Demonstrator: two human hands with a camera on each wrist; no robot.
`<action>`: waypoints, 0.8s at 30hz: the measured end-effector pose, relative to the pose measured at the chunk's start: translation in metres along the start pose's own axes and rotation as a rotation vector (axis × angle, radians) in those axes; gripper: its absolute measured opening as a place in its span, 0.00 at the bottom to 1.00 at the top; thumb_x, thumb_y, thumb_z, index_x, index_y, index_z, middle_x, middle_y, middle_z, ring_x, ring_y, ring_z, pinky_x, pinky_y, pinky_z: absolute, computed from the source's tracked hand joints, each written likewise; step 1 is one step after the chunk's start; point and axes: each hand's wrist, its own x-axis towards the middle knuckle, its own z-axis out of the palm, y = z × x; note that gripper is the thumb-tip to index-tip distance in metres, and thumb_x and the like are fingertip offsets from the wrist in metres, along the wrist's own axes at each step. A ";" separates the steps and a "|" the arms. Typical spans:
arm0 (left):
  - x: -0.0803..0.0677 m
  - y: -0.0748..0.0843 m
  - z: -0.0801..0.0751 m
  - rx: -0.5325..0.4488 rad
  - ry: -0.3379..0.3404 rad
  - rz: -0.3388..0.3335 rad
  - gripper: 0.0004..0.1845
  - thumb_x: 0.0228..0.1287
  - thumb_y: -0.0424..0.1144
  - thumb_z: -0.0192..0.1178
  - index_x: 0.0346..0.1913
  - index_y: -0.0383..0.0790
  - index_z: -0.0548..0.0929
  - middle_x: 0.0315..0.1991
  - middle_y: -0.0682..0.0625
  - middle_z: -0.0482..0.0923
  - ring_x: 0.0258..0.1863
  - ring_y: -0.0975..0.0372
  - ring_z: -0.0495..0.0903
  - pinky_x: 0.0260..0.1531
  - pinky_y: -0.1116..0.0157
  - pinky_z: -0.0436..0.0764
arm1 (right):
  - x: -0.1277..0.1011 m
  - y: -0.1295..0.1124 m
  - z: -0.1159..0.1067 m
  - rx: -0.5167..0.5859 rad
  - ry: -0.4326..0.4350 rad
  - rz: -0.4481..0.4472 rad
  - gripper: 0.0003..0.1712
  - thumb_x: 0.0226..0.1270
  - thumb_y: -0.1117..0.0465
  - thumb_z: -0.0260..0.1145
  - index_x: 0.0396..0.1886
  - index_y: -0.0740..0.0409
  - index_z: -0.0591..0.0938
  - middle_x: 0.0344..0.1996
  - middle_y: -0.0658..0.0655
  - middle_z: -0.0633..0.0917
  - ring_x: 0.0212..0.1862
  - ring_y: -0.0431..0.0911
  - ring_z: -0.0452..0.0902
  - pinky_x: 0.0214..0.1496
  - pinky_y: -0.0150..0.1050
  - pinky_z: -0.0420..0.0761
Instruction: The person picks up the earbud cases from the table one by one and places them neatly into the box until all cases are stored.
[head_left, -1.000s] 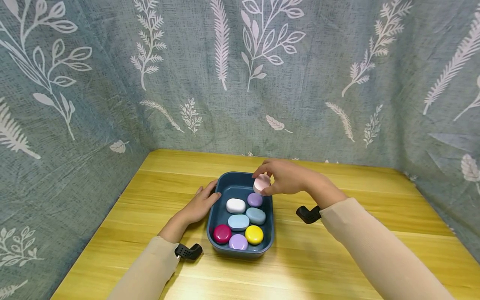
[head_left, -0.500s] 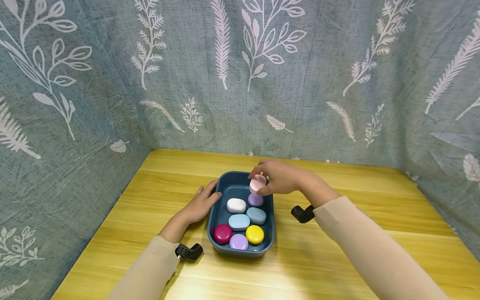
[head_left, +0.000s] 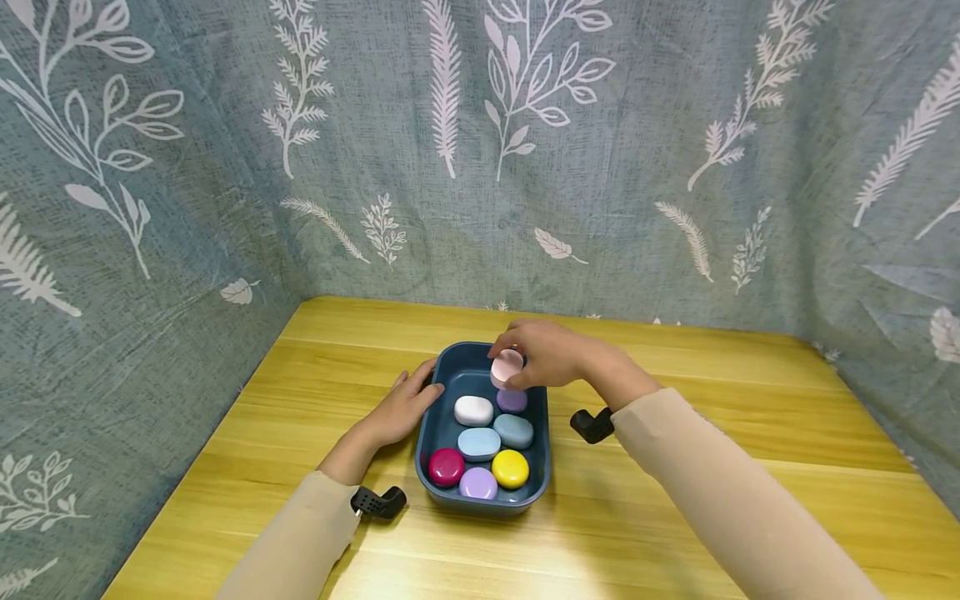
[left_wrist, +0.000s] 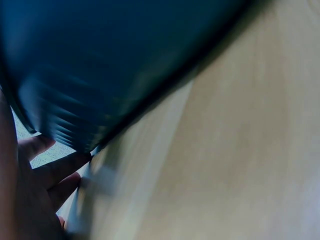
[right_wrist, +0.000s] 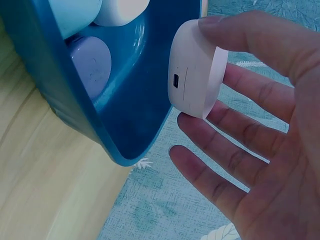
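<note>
My right hand (head_left: 555, 354) pinches a pale pink earbud charging case (head_left: 507, 365) between thumb and fingers, over the far right part of a dark blue bin (head_left: 461, 375). A small charging port shows on the case's side in the right wrist view, where its lower fingers are spread beneath. My left hand (head_left: 401, 408) holds the bin's left wall, thumb over the rim and fingers along the outside. Close to the pink case sits a purple round case (head_left: 512, 401), with a white oval case (head_left: 473, 411) to its left.
Nearer in the bin lie a grey-blue case (head_left: 513, 431), a light blue case (head_left: 479, 445), a dark red case (head_left: 447, 467), a yellow case (head_left: 511, 469) and a lilac case (head_left: 478, 483). The bin stands on a wooden table (head_left: 637, 517), with a patterned curtain (head_left: 637, 150) behind.
My right hand has moved left with the pink charging case, from the bin's right rim to farther inside over the bin. My left hand has stayed in place.
</note>
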 end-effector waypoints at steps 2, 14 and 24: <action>0.000 0.000 0.000 0.000 0.001 -0.005 0.32 0.82 0.49 0.43 0.83 0.43 0.57 0.80 0.42 0.62 0.81 0.46 0.59 0.83 0.44 0.33 | 0.003 0.000 0.001 -0.004 -0.004 0.000 0.26 0.67 0.52 0.73 0.64 0.48 0.84 0.61 0.57 0.81 0.55 0.50 0.78 0.62 0.49 0.80; 0.000 0.000 0.000 -0.009 0.007 -0.011 0.32 0.82 0.49 0.44 0.82 0.44 0.58 0.80 0.42 0.63 0.81 0.46 0.59 0.83 0.44 0.33 | 0.018 -0.001 0.007 -0.005 -0.031 0.005 0.27 0.68 0.52 0.73 0.65 0.51 0.83 0.59 0.57 0.81 0.52 0.49 0.79 0.62 0.49 0.81; 0.000 0.002 -0.001 -0.022 0.003 -0.032 0.32 0.82 0.50 0.44 0.83 0.45 0.57 0.80 0.42 0.62 0.84 0.43 0.49 0.83 0.42 0.34 | 0.027 -0.002 0.012 0.009 -0.061 0.046 0.27 0.69 0.53 0.73 0.67 0.52 0.82 0.62 0.57 0.80 0.60 0.52 0.77 0.69 0.51 0.78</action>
